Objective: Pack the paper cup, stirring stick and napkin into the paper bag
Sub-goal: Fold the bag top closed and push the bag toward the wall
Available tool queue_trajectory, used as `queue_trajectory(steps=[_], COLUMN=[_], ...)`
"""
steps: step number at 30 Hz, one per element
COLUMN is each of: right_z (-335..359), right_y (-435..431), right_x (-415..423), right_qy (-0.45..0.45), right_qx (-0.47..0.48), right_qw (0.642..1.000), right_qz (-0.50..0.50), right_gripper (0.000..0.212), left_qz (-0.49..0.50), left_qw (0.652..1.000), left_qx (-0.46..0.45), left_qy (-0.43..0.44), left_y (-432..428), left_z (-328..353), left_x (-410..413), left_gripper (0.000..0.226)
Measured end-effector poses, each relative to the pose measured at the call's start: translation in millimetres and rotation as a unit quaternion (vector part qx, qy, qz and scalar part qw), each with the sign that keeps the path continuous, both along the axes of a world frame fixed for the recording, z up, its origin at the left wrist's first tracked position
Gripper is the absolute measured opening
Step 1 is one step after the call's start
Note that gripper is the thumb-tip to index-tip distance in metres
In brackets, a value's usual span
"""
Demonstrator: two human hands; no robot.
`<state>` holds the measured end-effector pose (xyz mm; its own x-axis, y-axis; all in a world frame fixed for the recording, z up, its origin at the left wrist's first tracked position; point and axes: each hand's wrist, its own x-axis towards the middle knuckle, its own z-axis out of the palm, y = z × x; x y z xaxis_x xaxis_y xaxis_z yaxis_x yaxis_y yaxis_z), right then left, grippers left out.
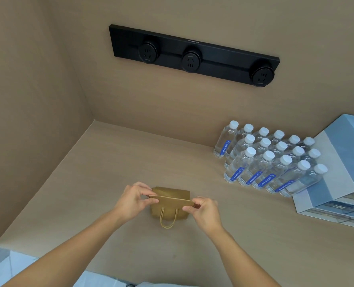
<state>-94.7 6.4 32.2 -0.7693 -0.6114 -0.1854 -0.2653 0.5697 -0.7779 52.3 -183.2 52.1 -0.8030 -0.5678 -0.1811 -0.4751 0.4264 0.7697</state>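
We held the paper bag (173,200) by the two ends of its top edge, mouth not yet opened.

The bag stood on the surface (118,162) directly in front of us, its top edge running left to right between our hands, its near handle (167,219) hanging down the side facing us. The fingers of our left hand (133,200) pinched the left end of the rim, and those of our right hand (203,211) pinched the right end, so both hands were equally near and the long axis lay straight across from one to the other. Both forearms reached forward and converged on the bag, wrists fairly level. We judged that opening the mouth came next. We saw no cup, stick or napkin. Water bottles (269,160) and a pale blue box (342,170) stood well apart on the right, and a black socket strip (192,54) hung on the wall.
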Motion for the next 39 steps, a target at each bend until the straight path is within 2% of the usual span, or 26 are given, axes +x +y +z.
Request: queue_trajectory(steps=[3, 6, 11, 14, 21, 24, 27, 29, 35, 39], right_z=[-4.5, -0.8, 17.2, 21.4, 12.4, 14.2, 30.3, 42.4, 63.8, 64.2], right_y=[-7.5, -22.7, -50.0, -46.4, -25.5, -27.9, -42.3, -54.7, -97.7, -129.6], right_x=[-0.4, -3.6, -2.6, -14.8, -39.2, -50.4, -78.1, -103.9, -176.0, -213.9], right_qy=[0.018, 0.051, 0.093, 0.09, -0.002, 0.002, 0.027, 0.033, 0.047, 0.066], right_qx=[0.018, 0.073, 0.159, 0.164, 0.092, 0.074, 0.06, 0.047, 0.048, 0.091], right_qw=[1.0, 0.993, 0.972, 0.971, 0.99, 0.994, 0.996, 0.997, 0.998, 0.993], right_qz=[0.016, 0.072, 0.144, 0.151, 0.103, 0.085, 0.064, 0.047, -0.005, -0.021], right_gripper=[0.012, 0.016, 0.011, 0.015, 0.023, 0.023, 0.016, 0.003, 0.023, 0.03], left_qz=[-0.026, -0.118, -0.189, -0.205, -0.131, -0.07, -0.02, -0.019, -0.061, -0.064], left_qw=[0.999, 0.988, 0.969, 0.965, 0.988, 0.996, 0.999, 0.998, 0.992, 0.988], left_qx=[-0.041, -0.095, -0.128, -0.11, -0.062, -0.03, -0.047, -0.056, -0.11, -0.138], left_qy=[-0.019, -0.028, -0.095, -0.119, -0.052, -0.042, -0.005, 0.012, 0.004, -0.016], left_y=[0.0, 0.3, 9.8, -0.5, -34.2, -39.2, -51.4, -63.3, -99.7, -124.4], left_z=[-2.1, 2.7, 12.7, 15.4, 12.9, 13.5, 22.9, 33.1, 52.4, 53.1], left_x=[-7.3, -19.2, -41.4, -43.9, -33.3, -43.6, -77.8, -107.0, -187.1, -228.0], left_gripper=[0.018, 0.015, 0.004, 0.006, 0.003, 0.005, 0.012, 0.016, 0.012, 0.013])
